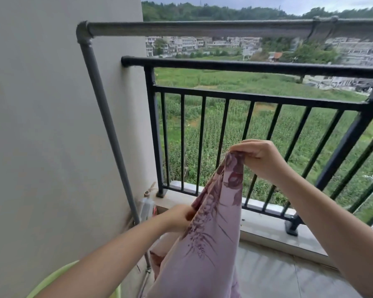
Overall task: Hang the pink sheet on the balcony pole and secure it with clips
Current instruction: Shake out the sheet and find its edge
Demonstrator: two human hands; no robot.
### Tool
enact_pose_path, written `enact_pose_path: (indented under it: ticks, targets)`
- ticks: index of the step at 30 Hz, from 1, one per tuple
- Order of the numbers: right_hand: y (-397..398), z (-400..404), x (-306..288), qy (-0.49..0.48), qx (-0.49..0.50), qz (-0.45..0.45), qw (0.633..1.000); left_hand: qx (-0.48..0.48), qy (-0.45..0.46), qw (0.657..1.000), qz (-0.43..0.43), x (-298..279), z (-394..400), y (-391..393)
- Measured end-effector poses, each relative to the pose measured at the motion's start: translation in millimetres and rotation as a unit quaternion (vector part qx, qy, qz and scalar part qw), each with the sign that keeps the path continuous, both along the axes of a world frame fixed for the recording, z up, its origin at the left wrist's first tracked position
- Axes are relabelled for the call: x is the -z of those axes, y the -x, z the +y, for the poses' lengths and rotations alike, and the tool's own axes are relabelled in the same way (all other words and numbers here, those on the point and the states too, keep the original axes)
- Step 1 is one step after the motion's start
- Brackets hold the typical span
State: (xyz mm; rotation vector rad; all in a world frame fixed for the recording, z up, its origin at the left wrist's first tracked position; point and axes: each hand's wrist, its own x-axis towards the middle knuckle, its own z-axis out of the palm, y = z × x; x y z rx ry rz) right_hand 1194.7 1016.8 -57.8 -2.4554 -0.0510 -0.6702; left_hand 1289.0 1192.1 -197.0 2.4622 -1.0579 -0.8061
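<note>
The pink sheet (pixel 205 250) with a dark purple floral print hangs bunched in front of me. My right hand (pixel 261 160) pinches its top corner, raised at rail-bar height. My left hand (pixel 177 217) grips the sheet's left edge lower down, partly hidden behind the cloth. The grey balcony pole (pixel 198 29) runs horizontally across the top, well above both hands, and bends down along the wall at its left end. Two grey clips (pixel 324 19) sit on the pole at the upper right.
A black metal railing (pixel 246 66) with vertical bars fences the balcony just behind the sheet. A plain wall (pixel 41 125) closes the left side. A light green basin rim (pixel 52 278) shows at the bottom left. Small items (pixel 148 203) stand in the corner by the wall.
</note>
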Motion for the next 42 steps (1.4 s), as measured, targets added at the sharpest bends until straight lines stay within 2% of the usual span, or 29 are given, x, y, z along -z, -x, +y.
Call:
enact_pose_path:
  ticks: [3,6,8,13,17,21,26,28,32,34,35,37,39,41,42]
  targets:
    - [3,1,-2,-0.007,0.008,0.002,1.000,-0.036,0.031,0.999,0.012,12,-2,6]
    - [6,3,-1,-0.003,0.008,-0.003,1.000,-0.152,0.132,0.979,-0.021,16,-12,2]
    - [10,0,1,0.007,0.010,-0.005,1.000,-0.192,0.183,0.964,-0.025,17,-14,-1]
    - [25,-18,9,-0.002,0.034,0.006,0.999,-0.167,0.197,0.966,-0.014,24,-15,-3]
    - [31,-24,19,-0.021,0.046,0.018,0.999,-0.059,0.141,0.985,0.079,33,-21,8]
    - [35,-26,25,-0.015,0.048,0.005,0.999,-0.117,0.160,0.979,0.053,42,-37,28]
    - [45,-36,30,-0.015,0.051,-0.019,0.998,-0.119,0.203,0.970,0.058,55,-45,36]
    - [49,-39,31,-0.011,0.057,-0.017,0.998,-0.118,0.192,0.974,0.028,54,-48,39]
    - [58,-60,38,-0.020,0.104,0.005,0.994,-0.049,0.135,0.985,-0.098,45,-31,15]
    - [62,-73,48,-0.009,0.101,0.049,0.994,-0.077,0.173,0.973,-0.130,35,-10,-1]
    - [63,-77,53,0.014,0.093,0.101,0.990,-0.113,0.211,0.960,-0.147,27,1,-11]
    - [62,-71,60,0.065,0.056,0.294,0.952,-0.152,0.288,0.929,-0.173,6,15,-27]
    - [55,-46,69,0.100,-0.057,0.492,0.863,-0.127,0.341,0.913,-0.182,-20,23,-35]
    - [43,-21,88,0.096,-0.196,0.612,0.761,-0.088,0.375,0.904,-0.186,-42,31,-37]
    - [34,-12,97,0.074,-0.234,0.624,0.742,-0.071,0.387,0.901,-0.181,-52,37,-38]
